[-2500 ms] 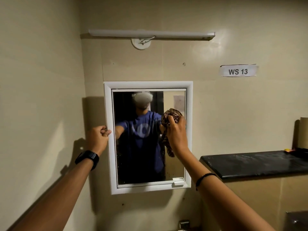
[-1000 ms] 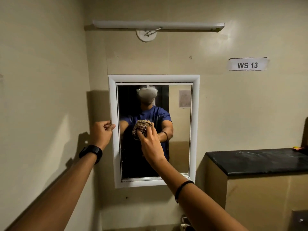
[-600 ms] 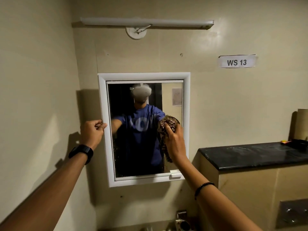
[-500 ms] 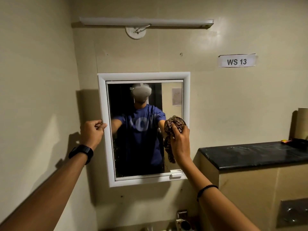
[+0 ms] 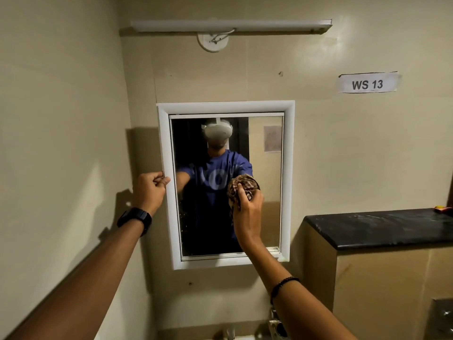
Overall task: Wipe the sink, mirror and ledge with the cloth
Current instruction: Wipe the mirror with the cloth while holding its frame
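A white-framed mirror (image 5: 267, 217) hangs on the beige wall in the middle of the view. My right hand (image 5: 247, 214) grips a bunched brown checked cloth (image 5: 241, 186) and presses it on the glass, right of centre at mid height. My left hand (image 5: 150, 190), with a black watch on the wrist, holds the mirror's left frame edge with curled fingers. A black stone ledge (image 5: 382, 228) lies to the right, below mirror height. Only the sink's tap (image 5: 229, 333) shows at the bottom edge.
A tube light (image 5: 230, 25) is fixed above the mirror and a paper label "WS 13" (image 5: 367, 83) is stuck at the upper right. The side wall stands close on the left. A small red and yellow item (image 5: 440, 207) lies on the ledge's far end.
My right hand has swept the cloth across the glass, from the right side to the centre, back to the right, and now slightly leftward. My left hand stays on the frame.
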